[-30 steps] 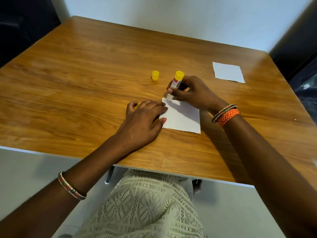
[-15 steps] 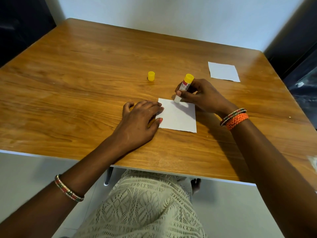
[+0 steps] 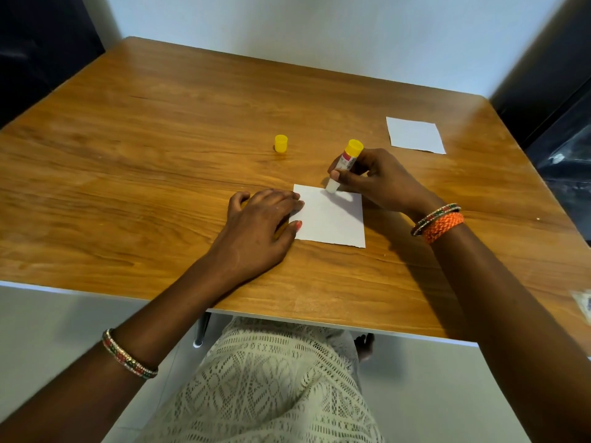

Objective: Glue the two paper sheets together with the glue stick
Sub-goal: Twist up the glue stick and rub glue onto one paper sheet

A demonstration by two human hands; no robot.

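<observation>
A small white paper sheet (image 3: 332, 219) lies on the wooden table (image 3: 160, 155) in front of me. My left hand (image 3: 256, 228) rests flat on the table, its fingertips pressing the sheet's left edge. My right hand (image 3: 377, 180) grips an uncapped glue stick (image 3: 347, 161) with a yellow base, tilted, its white tip touching the sheet's far edge. The yellow cap (image 3: 281, 143) stands upright on the table behind the sheet. A second white paper sheet (image 3: 414, 135) lies at the far right.
The table's near edge runs across just above my lap. A wall stands behind the far edge. Dark objects flank the table at left and right. A small pale item (image 3: 583, 303) lies at the near right edge.
The glue stick's tip has slid to the right along the sheet's far edge, from its far left corner to about its middle. My left hand has stayed on the sheet.
</observation>
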